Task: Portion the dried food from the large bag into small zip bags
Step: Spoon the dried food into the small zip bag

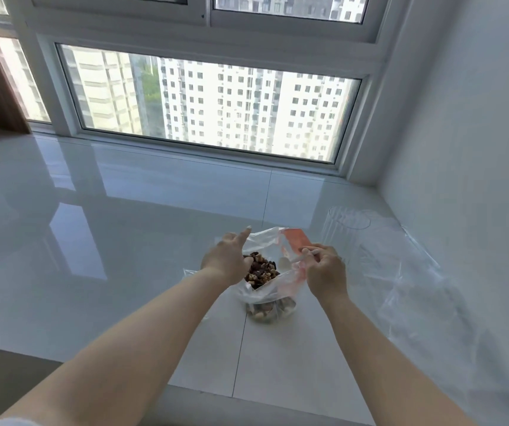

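Large bag [265, 290] of dried food [261, 270] sitting on worktop [124, 210]; left hand [225, 259] gripping its 9 o'clock rim, right hand [324, 269] pinching a white spoon [304, 256] at 3 o'clock.

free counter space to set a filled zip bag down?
Bare tile left of the large bag, out past the left hand, and behind it toward the window. Crowded right: clear empty bags spread from the right hand to the wall.
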